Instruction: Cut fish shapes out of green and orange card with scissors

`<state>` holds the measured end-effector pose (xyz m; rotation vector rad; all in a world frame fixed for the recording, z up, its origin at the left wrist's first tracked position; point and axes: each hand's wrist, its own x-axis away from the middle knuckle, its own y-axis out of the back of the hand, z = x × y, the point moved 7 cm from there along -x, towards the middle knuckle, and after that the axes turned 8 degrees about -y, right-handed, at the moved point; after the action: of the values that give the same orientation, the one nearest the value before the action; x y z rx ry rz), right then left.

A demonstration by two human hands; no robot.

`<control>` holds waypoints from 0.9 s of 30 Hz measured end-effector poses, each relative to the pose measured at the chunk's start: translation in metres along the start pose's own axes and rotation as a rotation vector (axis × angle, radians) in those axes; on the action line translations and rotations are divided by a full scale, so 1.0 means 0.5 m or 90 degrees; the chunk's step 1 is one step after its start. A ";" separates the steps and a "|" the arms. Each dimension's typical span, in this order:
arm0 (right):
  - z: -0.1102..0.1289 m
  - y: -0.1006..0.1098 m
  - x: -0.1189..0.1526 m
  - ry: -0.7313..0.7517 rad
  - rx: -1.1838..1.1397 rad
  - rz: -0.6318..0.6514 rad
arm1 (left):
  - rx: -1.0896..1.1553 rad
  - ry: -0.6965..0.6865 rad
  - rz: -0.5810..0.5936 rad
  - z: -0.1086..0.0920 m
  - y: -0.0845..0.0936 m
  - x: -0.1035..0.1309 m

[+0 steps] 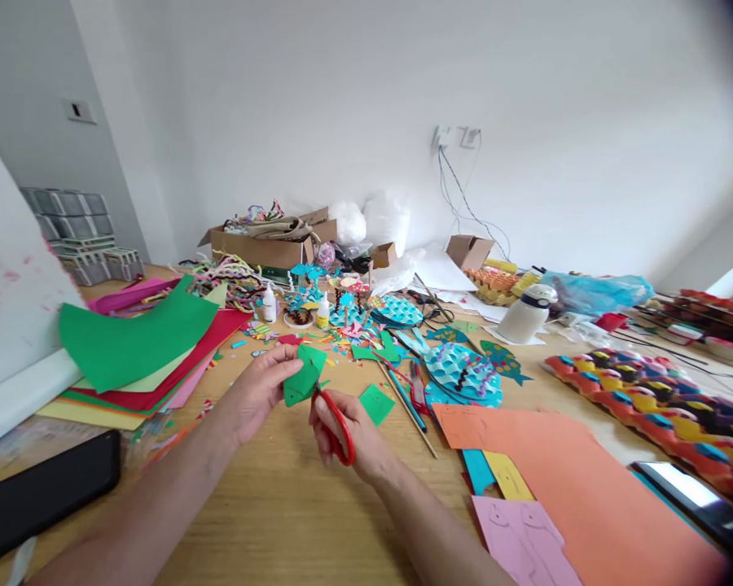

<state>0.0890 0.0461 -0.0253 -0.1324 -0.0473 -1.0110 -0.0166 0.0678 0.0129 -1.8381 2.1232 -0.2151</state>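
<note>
Pinched in my left hand (262, 387) is a small green paper piece (305, 373) with dark pencil lines on it. My right hand (353, 431) grips red-handled scissors (344, 443), whose blades meet the lower right edge of that paper; the blade tips are partly hidden. On the wooden table just right of the scissors lies a green paper square (377, 404) with a small mark on it. Further back rests a larger green offcut (382, 350) among paper scraps.
Stacked coloured paper (159, 391) and a black phone (49, 496) lie at left. Glue bottles (269, 304) stand beyond my hands. At right are orange paper (562, 472), pink paper with drawn outlines (521, 533), a blue paper craft (464, 370), a painted egg tray (653, 407) and a white bottle (525, 316).
</note>
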 end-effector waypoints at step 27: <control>0.004 -0.017 0.007 0.010 -0.098 0.049 | 0.116 0.016 -0.068 -0.002 -0.022 0.014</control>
<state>0.0836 0.0390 -0.0224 -0.2646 0.0502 -0.9379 -0.0075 0.0590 0.0164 -1.8508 1.9516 -0.4446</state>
